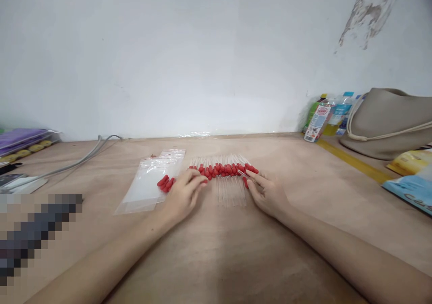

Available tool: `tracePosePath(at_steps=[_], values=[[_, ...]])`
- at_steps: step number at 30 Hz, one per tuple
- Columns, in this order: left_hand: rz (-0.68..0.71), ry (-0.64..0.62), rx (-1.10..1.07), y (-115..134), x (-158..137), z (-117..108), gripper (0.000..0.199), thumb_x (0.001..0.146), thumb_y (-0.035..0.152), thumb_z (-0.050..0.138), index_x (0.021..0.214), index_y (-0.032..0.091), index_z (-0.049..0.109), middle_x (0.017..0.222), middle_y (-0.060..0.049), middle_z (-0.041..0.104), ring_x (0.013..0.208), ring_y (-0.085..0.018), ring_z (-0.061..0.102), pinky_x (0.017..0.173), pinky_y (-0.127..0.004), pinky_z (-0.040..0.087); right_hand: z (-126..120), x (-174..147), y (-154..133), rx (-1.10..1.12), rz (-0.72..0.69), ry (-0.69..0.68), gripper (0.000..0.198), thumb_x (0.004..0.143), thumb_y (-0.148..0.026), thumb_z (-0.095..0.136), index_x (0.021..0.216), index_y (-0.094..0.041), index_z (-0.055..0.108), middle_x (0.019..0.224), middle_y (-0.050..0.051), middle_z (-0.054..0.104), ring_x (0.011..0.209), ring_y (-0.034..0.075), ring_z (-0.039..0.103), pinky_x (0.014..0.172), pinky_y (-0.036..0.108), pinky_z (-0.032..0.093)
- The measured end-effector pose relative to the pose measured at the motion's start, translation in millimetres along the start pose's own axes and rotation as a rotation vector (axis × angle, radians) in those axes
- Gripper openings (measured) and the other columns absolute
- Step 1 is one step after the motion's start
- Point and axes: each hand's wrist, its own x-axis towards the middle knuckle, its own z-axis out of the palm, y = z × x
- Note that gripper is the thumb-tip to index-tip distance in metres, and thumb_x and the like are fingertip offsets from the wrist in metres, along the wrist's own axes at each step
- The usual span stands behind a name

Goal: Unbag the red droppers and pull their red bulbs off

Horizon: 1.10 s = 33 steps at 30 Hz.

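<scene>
Many thin clear tubes with red bulbs, which look like droppers (221, 169), lie side by side in two facing rows on the table. At the left end of the rows, my left hand (182, 194) pinches a small red bulb (204, 181) between its fingertips. My right hand (270, 194) is at the right end, its thumb and fingers closed on a clear tube (241, 172). Several loose red bulbs (165, 183) lie on a clear plastic bag (143, 182) beside my left hand.
Drink bottles (317, 122) and a beige bag (388, 122) stand at the right by the wall. Packets (411, 182) lie in front of them. On the left are a grey cable (77, 160) and purple packages (25, 140). A pixelated dark shape covers the lower left.
</scene>
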Motion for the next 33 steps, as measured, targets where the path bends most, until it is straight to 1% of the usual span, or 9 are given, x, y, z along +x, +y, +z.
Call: tracePosePath(at_steps=[3,5,7,10,13,18,23,27,33], values=[[-0.261,-0.061,0.101,-22.3,14.4,-24.5,0.029,0.082,0.022,0.038,0.100,0.015,0.060,0.090,-0.008,0.052,0.080,-0.018,0.053,0.073,-0.031,0.044,0.7,1.6,-6.8,0.001,0.084,-0.088,0.028,0.078,-0.020,0.046,0.103,-0.015,0.057,0.085,0.007,0.064,0.072,0.017,0.057,0.069,0.030,0.037],[-0.442,-0.201,0.136,-40.7,21.9,-46.5,0.031,0.079,0.025,0.040,0.099,0.016,0.061,0.087,-0.007,0.055,0.076,-0.018,0.055,0.073,-0.032,0.044,-1.4,2.2,-12.1,-0.041,0.131,-0.125,0.021,0.077,-0.019,0.047,0.094,-0.017,0.059,0.080,0.004,0.065,0.067,0.015,0.056,0.067,0.030,0.032],[-0.615,-0.311,0.085,-57.3,25.7,-67.7,0.033,0.076,0.034,0.044,0.101,0.019,0.059,0.087,-0.005,0.058,0.072,-0.018,0.057,0.065,-0.030,0.046,-3.4,2.7,-16.6,-0.097,0.140,-0.127,0.016,0.077,-0.020,0.047,0.085,-0.019,0.061,0.077,0.002,0.065,0.064,0.014,0.055,0.066,0.029,0.028],[-0.740,-0.357,0.062,-74.6,25.1,-88.3,0.040,0.067,0.044,0.053,0.100,0.021,0.056,0.087,-0.004,0.061,0.072,-0.019,0.059,0.057,-0.028,0.045,-3.8,3.3,-21.5,-0.175,0.120,-0.099,0.018,0.079,-0.020,0.047,0.080,-0.021,0.065,0.076,0.001,0.065,0.065,0.013,0.055,0.067,0.030,0.023],[-0.780,-0.409,0.034,-84.1,21.1,-91.3,0.042,0.061,0.049,0.058,0.092,0.020,0.057,0.086,-0.005,0.062,0.071,-0.019,0.059,0.055,-0.027,0.045,-2.1,3.0,-25.0,-0.219,0.091,-0.116,0.021,0.080,-0.022,0.046,0.078,-0.022,0.067,0.073,0.002,0.065,0.065,0.013,0.054,0.068,0.031,0.021],[-0.777,-0.462,0.011,-91.2,15.4,-75.3,0.039,0.057,0.050,0.060,0.082,0.020,0.058,0.088,-0.005,0.063,0.074,-0.020,0.059,0.055,-0.026,0.044,-0.9,1.1,-28.7,-0.179,0.040,-0.208,0.022,0.081,-0.036,0.050,0.082,-0.021,0.067,0.070,0.002,0.062,0.070,0.015,0.053,0.070,0.032,0.021],[-0.738,-0.498,-0.045,-89.9,14.6,-66.5,0.034,0.062,0.052,0.056,0.070,0.020,0.057,0.072,-0.003,0.063,0.069,-0.019,0.059,0.057,-0.026,0.044,-0.8,0.4,-29.7,-0.142,0.003,-0.204,0.030,0.081,-0.044,0.049,0.081,-0.020,0.066,0.070,0.002,0.060,0.070,0.015,0.052,0.071,0.032,0.022],[-0.753,-0.447,-0.005,-88.9,15.3,-68.2,0.034,0.064,0.053,0.052,0.067,0.019,0.058,0.070,-0.004,0.063,0.066,-0.019,0.059,0.051,-0.026,0.041,-0.1,0.2,-28.7,-0.132,-0.011,-0.191,0.029,0.082,-0.044,0.048,0.080,-0.020,0.066,0.070,0.002,0.061,0.071,0.015,0.052,0.072,0.032,0.023],[-0.657,-0.326,0.150,-76.2,20.0,-62.4,0.030,0.068,0.049,0.050,0.070,0.021,0.061,0.078,-0.003,0.065,0.069,-0.019,0.057,0.056,-0.027,0.041,0.1,-0.5,-26.6,-0.106,-0.024,-0.144,0.025,0.083,-0.039,0.048,0.082,-0.021,0.065,0.073,0.003,0.062,0.072,0.015,0.052,0.072,0.032,0.024]])
